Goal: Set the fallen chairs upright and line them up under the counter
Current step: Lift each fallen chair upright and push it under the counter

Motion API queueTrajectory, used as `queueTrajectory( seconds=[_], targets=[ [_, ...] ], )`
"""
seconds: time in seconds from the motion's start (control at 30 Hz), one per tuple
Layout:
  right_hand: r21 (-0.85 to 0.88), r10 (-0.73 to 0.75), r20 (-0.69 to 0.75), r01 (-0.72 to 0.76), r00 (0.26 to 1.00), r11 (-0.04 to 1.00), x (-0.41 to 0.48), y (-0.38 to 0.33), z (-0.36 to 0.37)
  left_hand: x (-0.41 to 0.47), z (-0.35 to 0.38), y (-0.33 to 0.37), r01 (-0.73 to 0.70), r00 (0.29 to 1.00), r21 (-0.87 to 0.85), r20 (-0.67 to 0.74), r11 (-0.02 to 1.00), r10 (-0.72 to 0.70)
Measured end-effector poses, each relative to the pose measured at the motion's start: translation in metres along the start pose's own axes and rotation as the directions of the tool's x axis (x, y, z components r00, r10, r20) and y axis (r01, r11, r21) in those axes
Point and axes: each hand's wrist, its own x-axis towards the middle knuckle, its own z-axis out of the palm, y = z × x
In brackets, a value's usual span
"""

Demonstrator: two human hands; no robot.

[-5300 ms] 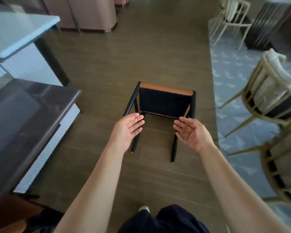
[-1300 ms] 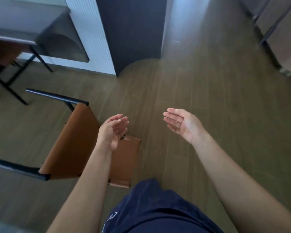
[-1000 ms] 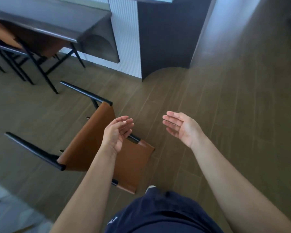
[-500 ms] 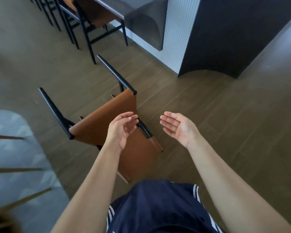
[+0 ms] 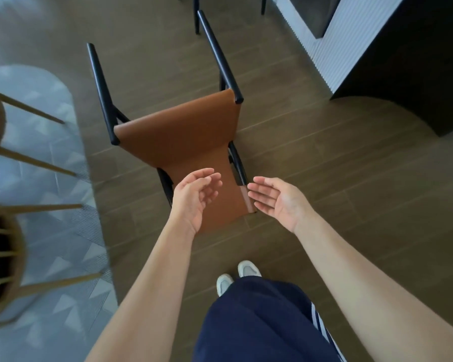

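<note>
Chair [image 5: 183, 137] lies toppled just beyond both hands' fingers [image 5: 207, 178].

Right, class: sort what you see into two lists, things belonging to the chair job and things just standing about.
Job: fallen brown chair; counter; left hand; right hand.
Standing about: patterned rug; gold-legged chairs.

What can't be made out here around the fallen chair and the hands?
All in the head view:
Fallen chair: its near end is covered by the left hand; contact cannot be told.
Counter: cut off by the top and right edges.
Wooden chairs on the left: blurred, cut by the left edge.
Black legs at the top: cut off by the edge, owner unseen.
</note>
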Motion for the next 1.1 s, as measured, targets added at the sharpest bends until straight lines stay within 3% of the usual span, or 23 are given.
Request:
queueTrajectory(
  seconds=[0.3,0.53,0.9,1.1],
  targets=[
    [-0.004,0.020,-0.001,-0.020,1.000,1.000,0.089,0.055,-0.007,0.048,-0.032,-0.072,0.031,0.999,0.051,-0.046,0.998,-0.029],
    [-0.156,0.013,0.003,-0.012,1.000,0.988,0.193,0.119,-0.013,0.126,-0.057,-0.133,-0.016,0.999,0.199,0.054,0.980,0.005],
    [-0.041,0.018,0.091,-0.014,0.996,0.999,0.356,0.230,-0.051,0.270,-0.093,-0.263,-0.078,0.995,0.262,-0.039,0.962,0.092],
    [-0.012,-0.043,0.136,0.045,0.990,0.999,0.432,0.276,-0.060,0.343,-0.101,-0.302,-0.217,0.970,0.313,-0.037,0.924,0.240]
  ],
)
